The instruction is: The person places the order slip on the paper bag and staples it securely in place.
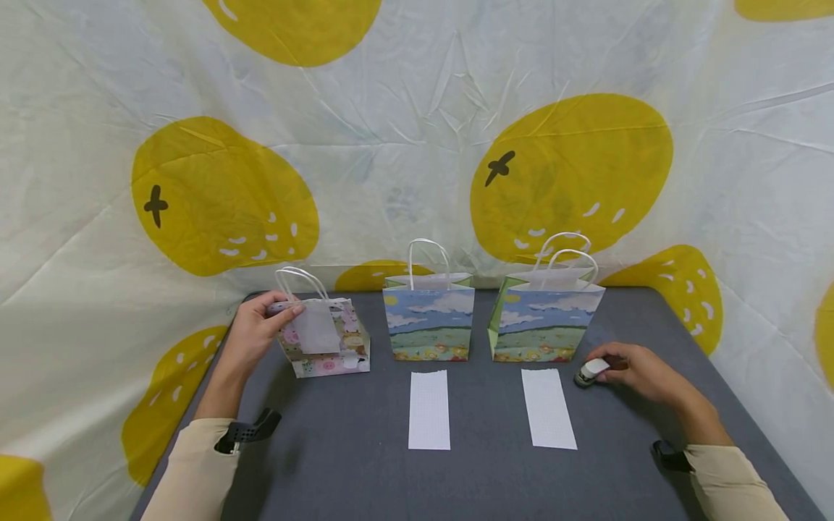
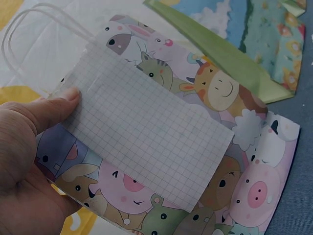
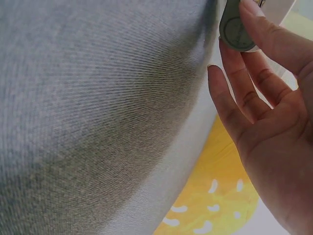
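My left hand point(image 1: 253, 329) pinches the top edge of a paper gift bag point(image 2: 254, 196) printed with cartoon animals, thumb in front. Under that thumb lies a white grid-paper slip point(image 2: 146, 122), flat against the bag's front; a small staple-like mark shows near its upper edge. The bag stands at the table's left, its white twisted handles point(image 1: 302, 278) upright. Over at the right, my right hand point(image 1: 641, 369) holds a small white and dark grey-green stapler point(image 1: 591, 370) between thumb and fingers, just above the table or touching it. Only the stapler's rounded end shows in the right wrist view.
Two gift bags with a sky-and-meadow print, a middle one point(image 1: 428, 325) and a right one point(image 1: 544, 325), stand along the back of the dark grey table point(image 1: 365, 463). Before them lie two white paper slips, a left point(image 1: 428, 411) and a right point(image 1: 549, 409). A patterned cloth point(image 1: 391, 174) hangs behind.
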`<action>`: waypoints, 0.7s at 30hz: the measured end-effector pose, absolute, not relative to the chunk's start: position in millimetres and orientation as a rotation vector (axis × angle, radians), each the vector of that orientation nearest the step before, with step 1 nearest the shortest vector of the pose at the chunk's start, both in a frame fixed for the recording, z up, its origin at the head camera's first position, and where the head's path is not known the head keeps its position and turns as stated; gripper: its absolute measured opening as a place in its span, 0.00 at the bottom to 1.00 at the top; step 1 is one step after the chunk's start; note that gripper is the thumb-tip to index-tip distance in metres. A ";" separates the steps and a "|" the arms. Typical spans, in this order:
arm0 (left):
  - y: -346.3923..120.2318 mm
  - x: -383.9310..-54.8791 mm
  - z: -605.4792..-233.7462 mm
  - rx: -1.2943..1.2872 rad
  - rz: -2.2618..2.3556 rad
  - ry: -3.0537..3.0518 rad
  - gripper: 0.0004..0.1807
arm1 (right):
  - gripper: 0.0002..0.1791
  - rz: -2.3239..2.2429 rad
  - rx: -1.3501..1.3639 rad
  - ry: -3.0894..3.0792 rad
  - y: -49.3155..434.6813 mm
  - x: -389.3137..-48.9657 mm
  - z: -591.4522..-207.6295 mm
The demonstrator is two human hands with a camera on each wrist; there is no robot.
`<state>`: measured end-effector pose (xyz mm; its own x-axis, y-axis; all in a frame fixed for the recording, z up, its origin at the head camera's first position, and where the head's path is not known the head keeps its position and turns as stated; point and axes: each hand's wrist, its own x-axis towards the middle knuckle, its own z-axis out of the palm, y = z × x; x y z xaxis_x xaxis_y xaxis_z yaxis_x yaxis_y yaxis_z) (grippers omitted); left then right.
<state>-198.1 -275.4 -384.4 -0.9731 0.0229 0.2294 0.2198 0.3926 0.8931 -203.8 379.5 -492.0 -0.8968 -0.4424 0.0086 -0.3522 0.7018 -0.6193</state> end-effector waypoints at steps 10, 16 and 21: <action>-276.7 -199.5 -384.8 -0.229 -1.610 -2.470 0.10 | 0.15 -1.112 -0.751 2.696 372.8 -197.1 -483.1; -276.9 -199.6 -384.2 -0.221 -1.586 -2.492 0.11 | 0.15 -1.205 -0.832 2.564 367.9 -195.7 -477.6; -276.3 -198.4 -383.5 -0.224 -1.586 -2.498 0.11 | 0.15 -1.188 -0.809 2.530 363.4 -194.6 -469.4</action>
<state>-198.4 -276.3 -383.5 -0.9736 0.0333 0.2258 0.2185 0.4219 0.8799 -194.6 363.4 -469.4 -0.8206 -0.5709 0.0236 -0.3829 0.5187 -0.7644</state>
